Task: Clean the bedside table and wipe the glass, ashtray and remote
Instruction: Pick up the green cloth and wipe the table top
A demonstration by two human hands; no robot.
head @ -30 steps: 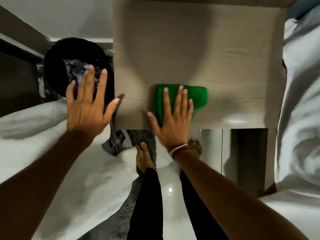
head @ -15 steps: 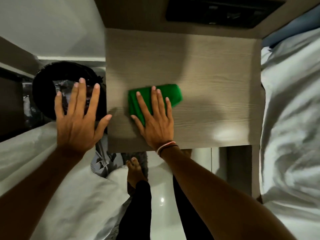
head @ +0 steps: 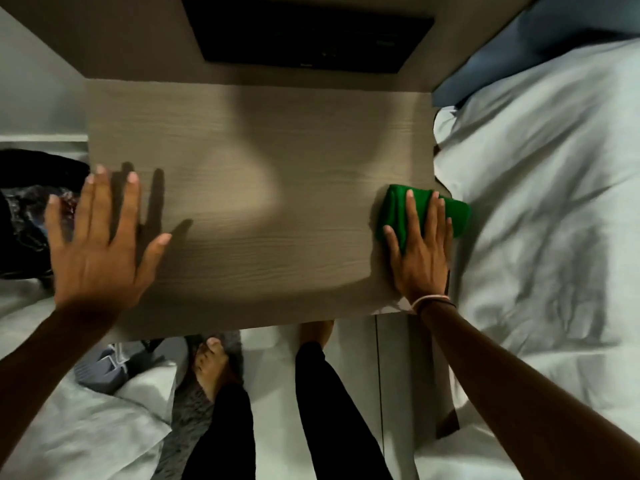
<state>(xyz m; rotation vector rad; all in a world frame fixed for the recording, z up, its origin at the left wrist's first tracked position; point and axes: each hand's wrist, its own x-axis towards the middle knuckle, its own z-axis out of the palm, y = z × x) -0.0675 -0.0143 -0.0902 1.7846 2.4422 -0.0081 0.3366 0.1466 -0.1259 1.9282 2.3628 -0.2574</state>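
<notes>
- At far left: one black bin beside the surface; contents unclear.
- Left hand: fingers spread flat, holding nothing, hovering over the surface's left edge.
- Centre: surface bare; no glass, ashtray or remote in view.
- Right hand: fingers extended, pressing flat on one green cloth at the surface's right edge, cloth overhanging toward the bed.
- Key relation: unwiped surface lies to the cloth's left; cloth's long axis runs left-right; right hand is nearer. Judged: next stroke goes leftward.
</notes>
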